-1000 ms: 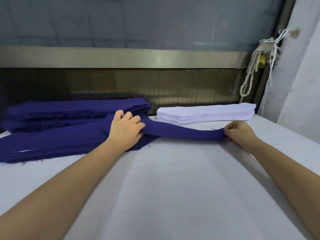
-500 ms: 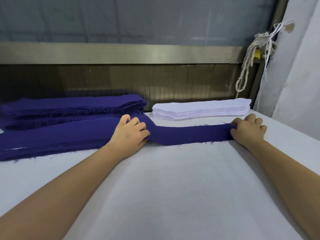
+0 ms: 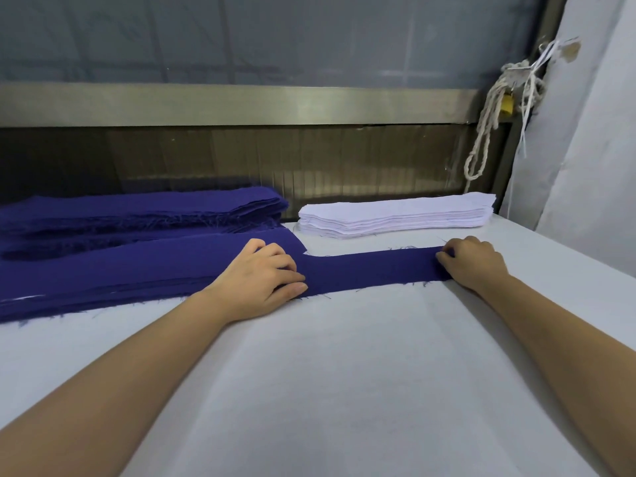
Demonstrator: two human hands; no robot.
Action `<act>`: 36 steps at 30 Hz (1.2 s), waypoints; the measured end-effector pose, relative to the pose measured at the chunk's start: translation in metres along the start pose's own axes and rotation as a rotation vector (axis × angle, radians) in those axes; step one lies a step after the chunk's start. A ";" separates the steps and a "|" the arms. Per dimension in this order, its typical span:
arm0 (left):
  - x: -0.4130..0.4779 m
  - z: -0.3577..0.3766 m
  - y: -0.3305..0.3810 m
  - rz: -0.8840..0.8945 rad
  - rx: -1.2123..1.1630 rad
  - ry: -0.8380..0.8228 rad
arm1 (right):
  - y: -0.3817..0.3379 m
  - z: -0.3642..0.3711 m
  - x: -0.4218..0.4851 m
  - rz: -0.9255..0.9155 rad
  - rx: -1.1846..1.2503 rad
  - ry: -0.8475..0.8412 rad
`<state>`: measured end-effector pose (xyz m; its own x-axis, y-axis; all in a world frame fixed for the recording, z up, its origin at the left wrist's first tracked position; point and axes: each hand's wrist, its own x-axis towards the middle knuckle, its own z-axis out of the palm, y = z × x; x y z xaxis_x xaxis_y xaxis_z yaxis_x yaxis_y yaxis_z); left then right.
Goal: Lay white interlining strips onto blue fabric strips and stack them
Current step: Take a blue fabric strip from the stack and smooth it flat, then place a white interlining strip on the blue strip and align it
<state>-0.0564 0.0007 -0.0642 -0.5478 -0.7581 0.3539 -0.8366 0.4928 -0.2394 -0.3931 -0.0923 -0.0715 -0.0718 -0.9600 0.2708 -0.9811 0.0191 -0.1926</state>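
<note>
A single blue strip lies flat on the white tabletop straight ahead of me at 12 o'clock, running crosswise from 9 to 3 with one of my hands at each end.

My left hand sits on its 9 o'clock end. The fingers are curled with their tips down on the cloth, and the thumb lies along the near edge, so the strip is nipped between them. The strip comes out from under this hand toward 3 o'clock. That end overlaps the low pile of blue strips, which spreads from my left hand toward 9 o'clock.

My right hand is at the 3 o'clock end. Its fingers are bent over the cut edge and grip it, and the knuckles are raised. I cannot see this thumb.

Loose threads fray out along both long edges of the strip.

Beyond the strip, at 1 o'clock, the stack of white interlining strips rests near the far edge of the tabletop. It is close to the blue strip but apart from it, and neither hand touches it.

At 10 o'clock, behind the low pile, sits a taller blue stack, with its right end just beside the left end of the white stack.

A knotted rope hangs at 2 o'clock against the frame.
</note>
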 end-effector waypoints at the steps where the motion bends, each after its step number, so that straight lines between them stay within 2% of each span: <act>1: 0.000 0.001 0.000 -0.001 -0.008 0.009 | 0.000 -0.001 0.000 0.013 -0.012 -0.005; 8: 0.002 0.008 0.001 -0.066 -0.126 0.031 | -0.006 -0.003 0.000 0.087 -0.057 -0.018; 12: 0.006 0.009 0.001 -0.092 -0.138 0.021 | -0.031 -0.003 0.001 -0.064 0.020 0.007; 15: 0.011 0.009 0.002 -0.126 -0.051 0.099 | -0.064 0.003 0.003 -0.210 0.053 0.006; 20: 0.018 0.009 -0.006 -0.377 0.000 0.236 | -0.122 0.013 0.011 -0.337 0.079 0.025; 27: 0.019 0.016 -0.023 -0.536 0.074 0.201 | -0.176 0.020 0.025 -0.377 -0.075 0.112; 36: 0.018 0.026 -0.030 -0.574 0.125 0.160 | -0.181 0.022 0.041 -0.371 -0.123 0.207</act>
<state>-0.0410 -0.0387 -0.0741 -0.0115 -0.8091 0.5875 -0.9968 -0.0373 -0.0709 -0.2141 -0.1417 -0.0460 0.2666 -0.8320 0.4865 -0.9606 -0.2707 0.0635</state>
